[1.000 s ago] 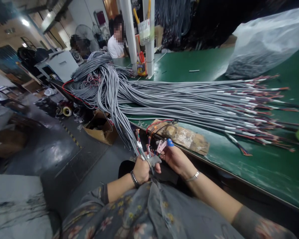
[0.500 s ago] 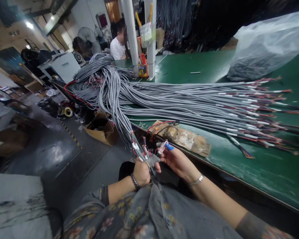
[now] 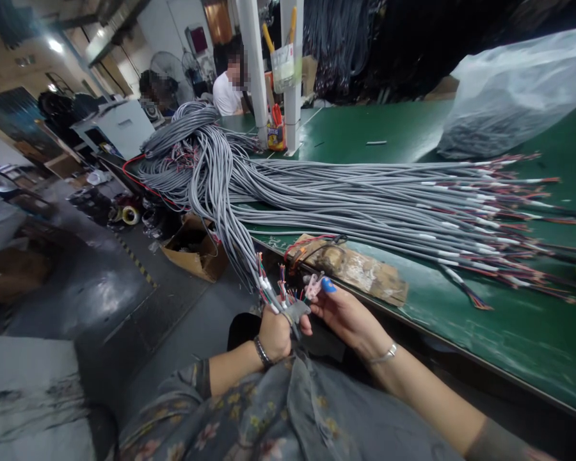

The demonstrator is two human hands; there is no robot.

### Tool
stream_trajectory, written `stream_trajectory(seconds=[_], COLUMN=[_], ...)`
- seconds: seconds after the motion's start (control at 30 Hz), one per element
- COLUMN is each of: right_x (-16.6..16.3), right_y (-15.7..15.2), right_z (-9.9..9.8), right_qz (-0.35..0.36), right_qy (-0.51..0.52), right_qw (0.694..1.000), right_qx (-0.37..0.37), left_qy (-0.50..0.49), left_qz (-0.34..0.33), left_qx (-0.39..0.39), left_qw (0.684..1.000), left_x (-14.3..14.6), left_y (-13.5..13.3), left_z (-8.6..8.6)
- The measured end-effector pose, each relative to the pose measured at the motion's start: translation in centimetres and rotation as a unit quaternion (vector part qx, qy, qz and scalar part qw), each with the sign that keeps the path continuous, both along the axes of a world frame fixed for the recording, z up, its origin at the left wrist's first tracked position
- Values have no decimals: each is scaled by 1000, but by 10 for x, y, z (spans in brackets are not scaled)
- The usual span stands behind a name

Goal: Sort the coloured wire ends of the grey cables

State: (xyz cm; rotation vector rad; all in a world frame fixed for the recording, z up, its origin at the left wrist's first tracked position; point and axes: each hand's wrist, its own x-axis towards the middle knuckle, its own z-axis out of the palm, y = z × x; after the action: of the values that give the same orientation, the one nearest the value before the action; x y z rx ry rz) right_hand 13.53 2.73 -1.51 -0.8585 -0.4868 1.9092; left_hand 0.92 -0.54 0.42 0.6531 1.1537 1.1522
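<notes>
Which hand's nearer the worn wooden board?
Right. The right hand is just below the board in view; the left hand is farther, lower left, holding gray cables.

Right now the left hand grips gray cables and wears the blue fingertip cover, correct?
Not quite: the blue fingertip cover is on the right hand, as the head view shows. The left hand does grip gray cables.

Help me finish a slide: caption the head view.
Left hand gripping grey cables, right hand pinching a small pink item, beside a cable-laden green bench.
</notes>
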Motion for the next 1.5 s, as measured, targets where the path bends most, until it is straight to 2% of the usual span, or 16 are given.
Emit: stream_trajectory(seconds=[0.33,0.57,0.63,0.8,1.0,1.23,1.4,1.5], right_x=[-2,6,9,7,-4,-3,-4,-5], right_y=[0,-12,-14,-4,3,0,4,5], right_z=[-7,-11,-13,-9,3,1,-9,-12], right_qz=[-13,93,105,58,-8,-15,4,-15], right_qy=[22,53,53,21,-37,-35,9,30], right_qw=[1000,994,993,998,999,999,1000,999], right_qx=[-6,-1,1,-7,25,25,14,2], left_qy=[-1,-23,-27,-23,-24,-13,-17,-13], left_qz=[1,37,52,72,80,81,77,70], left_qx=[-8,-7,-14,-11,-14,-15,-14,-9], left_qw=[1000,999,998,997,996,997,997,997], left_x=[-2,-8,-8,-2,2,1,2,2], left_y=[-2,-7,-6,0,3,3,4,4], left_z=[-4,-4,-2,3,1,1,-1,-2])
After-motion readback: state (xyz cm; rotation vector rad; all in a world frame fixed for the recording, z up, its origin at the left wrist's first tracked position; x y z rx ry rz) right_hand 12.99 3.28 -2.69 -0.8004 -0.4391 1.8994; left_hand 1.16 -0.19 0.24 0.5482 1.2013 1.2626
